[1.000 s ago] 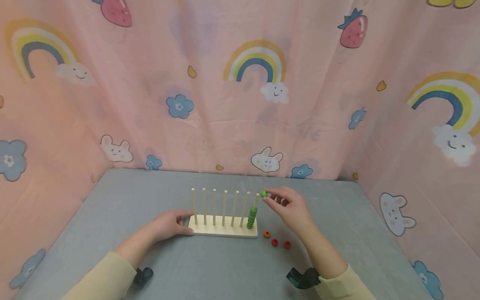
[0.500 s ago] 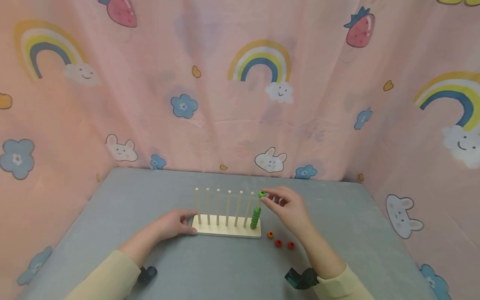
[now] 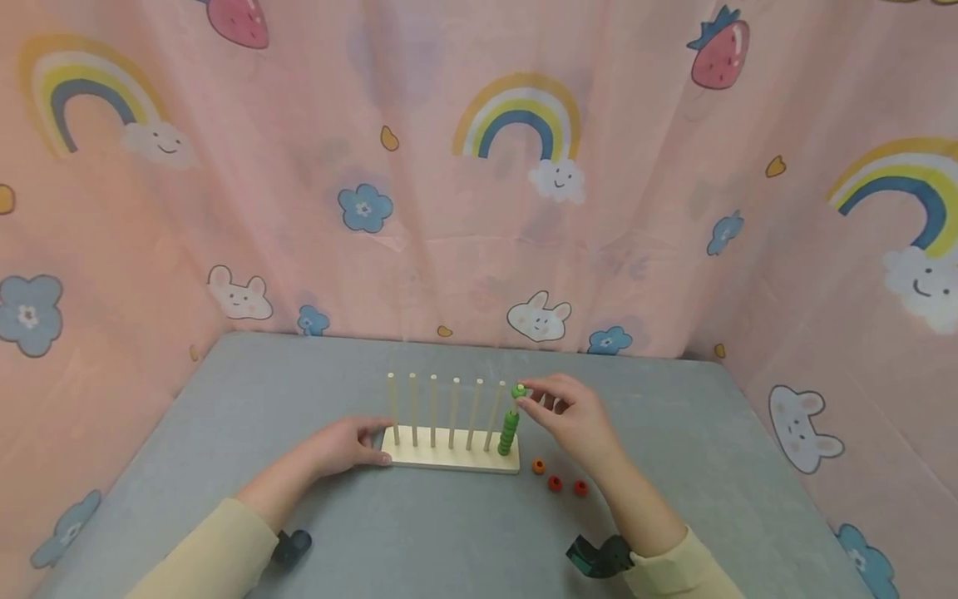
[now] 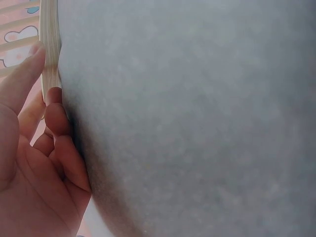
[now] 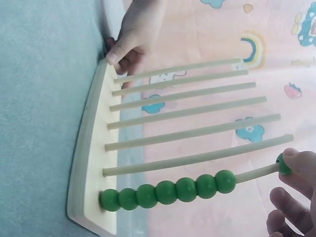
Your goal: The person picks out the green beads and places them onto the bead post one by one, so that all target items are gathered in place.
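A pale wooden board (image 3: 449, 459) with several upright pegs stands on the table. Its rightmost peg carries a stack of several green beads (image 3: 508, 433). My right hand (image 3: 572, 409) pinches one more green bead (image 3: 519, 391) between thumb and fingers at the top of that peg; in the right wrist view this bead (image 5: 283, 164) sits on the peg's tip, apart from the stack below. My left hand (image 3: 344, 449) grips the board's left end, thumb at the front and fingers behind. The left wrist view shows the thumb and fingers around the board's end (image 4: 49, 64).
An orange bead (image 3: 538, 467) and two red beads, one red bead (image 3: 555, 483) nearer the board and another red bead (image 3: 580, 488) further right, lie on the grey table (image 3: 419, 541). A pink printed curtain (image 3: 419, 274) hangs behind and at both sides.
My right hand has brought the green bead leftward from beside the rightmost peg onto its tip. The left hand keeps its grip on the board. The head view has shifted slightly.
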Demonstrator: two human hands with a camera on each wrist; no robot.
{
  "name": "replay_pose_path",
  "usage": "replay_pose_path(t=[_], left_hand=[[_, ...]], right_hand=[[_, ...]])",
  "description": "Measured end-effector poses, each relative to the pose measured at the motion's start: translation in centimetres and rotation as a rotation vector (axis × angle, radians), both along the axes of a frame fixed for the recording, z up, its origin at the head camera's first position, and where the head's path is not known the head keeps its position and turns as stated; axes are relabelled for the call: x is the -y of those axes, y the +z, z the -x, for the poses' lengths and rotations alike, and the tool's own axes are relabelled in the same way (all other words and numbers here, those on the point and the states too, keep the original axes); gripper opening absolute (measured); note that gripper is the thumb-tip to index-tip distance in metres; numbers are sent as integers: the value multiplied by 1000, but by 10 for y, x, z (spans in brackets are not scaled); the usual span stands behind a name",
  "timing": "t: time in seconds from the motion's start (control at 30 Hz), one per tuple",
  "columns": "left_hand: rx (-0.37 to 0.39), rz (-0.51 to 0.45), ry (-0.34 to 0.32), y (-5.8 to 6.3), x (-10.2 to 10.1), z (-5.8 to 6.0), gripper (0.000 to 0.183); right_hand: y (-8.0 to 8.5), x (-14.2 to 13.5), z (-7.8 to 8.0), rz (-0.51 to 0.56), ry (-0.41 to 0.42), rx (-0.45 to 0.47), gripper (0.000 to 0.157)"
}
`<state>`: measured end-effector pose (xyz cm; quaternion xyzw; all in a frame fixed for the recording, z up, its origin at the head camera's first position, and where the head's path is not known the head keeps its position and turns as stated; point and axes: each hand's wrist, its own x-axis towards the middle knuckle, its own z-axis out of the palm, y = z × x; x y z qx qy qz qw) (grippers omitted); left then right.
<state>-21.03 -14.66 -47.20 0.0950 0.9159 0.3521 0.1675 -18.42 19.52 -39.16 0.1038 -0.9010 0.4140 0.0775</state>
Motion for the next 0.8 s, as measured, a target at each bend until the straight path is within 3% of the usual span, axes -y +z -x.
replay_pose_path(t=[0.43,0.8], left_hand=[[6,-11,-24,4,-3,-4,61],[-11,-13,-47,3,-7,-2,61]], right_hand=[[-25,0,-5,-45,-23,94,24],[-33,-6,-7,-47,-42,107,35]])
